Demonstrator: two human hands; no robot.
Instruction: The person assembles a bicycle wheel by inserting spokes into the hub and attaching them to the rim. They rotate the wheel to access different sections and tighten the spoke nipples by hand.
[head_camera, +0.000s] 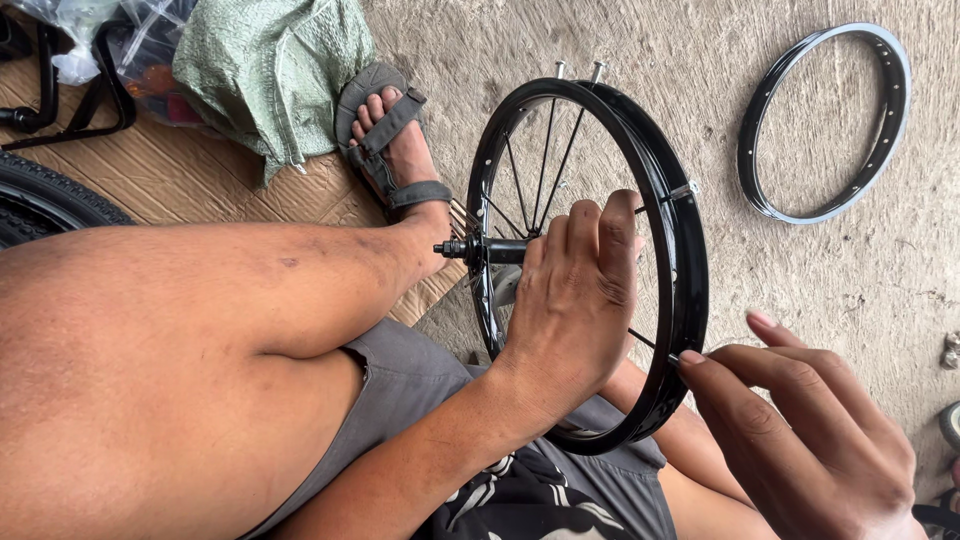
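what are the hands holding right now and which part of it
The left hand steadies the black bicycle wheel from inside, among its spokes. The right hand pinches a spoke end at the rim.

The person is wearing grey shorts (420, 385) with a stitched hem, and the legs are showing bare below them. A dark top (520, 500) with a white pattern is hanging over the lap at the near edge. The far foot is wearing a grey sandal (385, 130) with 2 wide straps, 1 across the toes and 1 around the ankle, joined by a buckle at the side. Both forearms are showing bare, without sleeves. The left hand (575, 300) and right hand (810, 430) are wearing no gloves, rings or watch.
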